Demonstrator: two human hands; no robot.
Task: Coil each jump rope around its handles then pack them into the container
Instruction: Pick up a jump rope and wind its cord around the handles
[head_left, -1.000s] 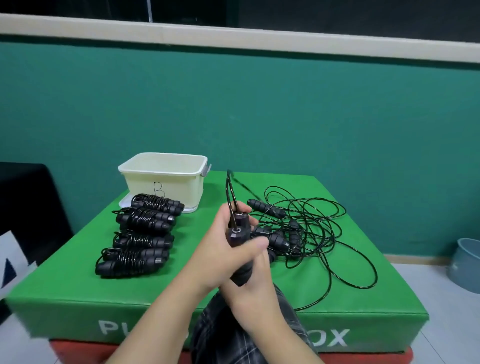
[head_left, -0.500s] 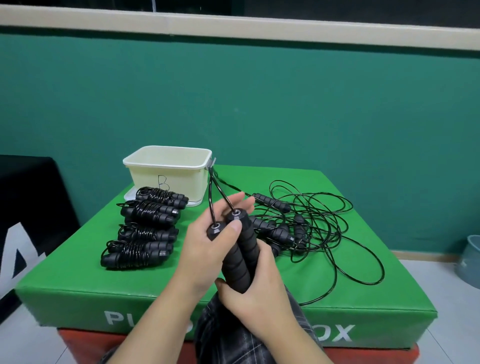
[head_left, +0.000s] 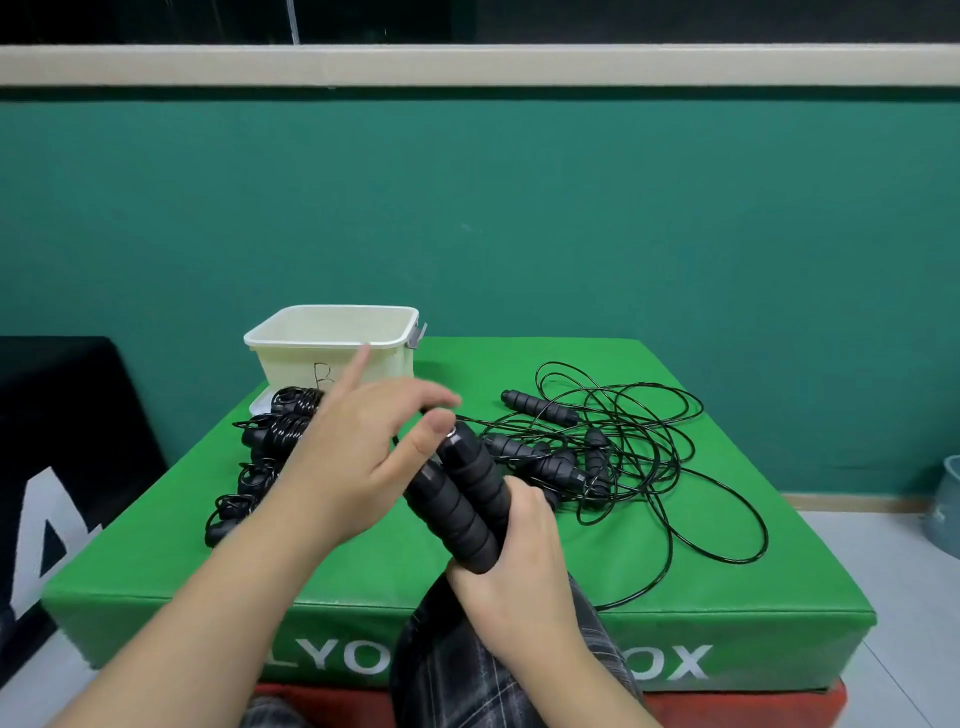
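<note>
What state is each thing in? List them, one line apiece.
Left hand: open, fingers spread, holding nothing.
Right hand: grips the pair of black foam handles.
Pair of black foam handles: side by side, tilted, cord not yet wound on.
Cream plastic container: upright, lid off.
Coiled black jump ropes: wound, lying in a row outside the container.
Loose black ropes: tangled, uncoiled on the green plyo box.

Right hand (head_left: 511, 558): fingers curled round the lower ends of two black foam-grip handles (head_left: 460, 496), held side by side, tilted. Left hand (head_left: 358, 457): open, fingers spread and blurred, thumb apparently touching the handle tops.
</note>
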